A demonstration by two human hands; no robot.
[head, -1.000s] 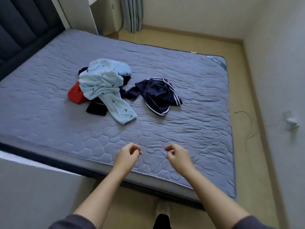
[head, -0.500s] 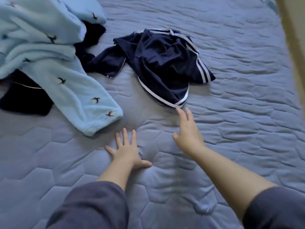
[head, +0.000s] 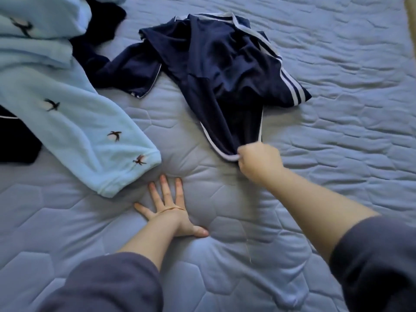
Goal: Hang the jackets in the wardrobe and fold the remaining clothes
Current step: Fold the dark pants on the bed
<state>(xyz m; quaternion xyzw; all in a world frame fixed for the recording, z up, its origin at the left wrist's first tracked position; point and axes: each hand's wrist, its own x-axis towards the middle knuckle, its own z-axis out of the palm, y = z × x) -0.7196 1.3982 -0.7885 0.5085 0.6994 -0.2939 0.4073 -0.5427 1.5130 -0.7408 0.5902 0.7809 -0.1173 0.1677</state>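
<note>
The right hand point(head: 258, 163) pinched the white-piped near edge of the navy white-striped garment point(head: 225, 70), which lay crumpled on the quilted mattress point(head: 337, 131), its long axis running from that hand away and slightly left. The left hand point(head: 173, 212) pressed flat, fingers spread, beside a light-blue bird-print sleeve point(head: 67, 122).

One mattress point(head: 337, 154) fills the frame. On it lie one navy striped garment point(head: 225, 70) at upper centre and one pale blue garment point(head: 67, 122) at left with four bird prints. Two black patches point(head: 15, 140) show at left and upper left; whether they are one garment is unclear. Two hands show: left hand point(head: 171, 210), right hand point(head: 258, 162).
</note>
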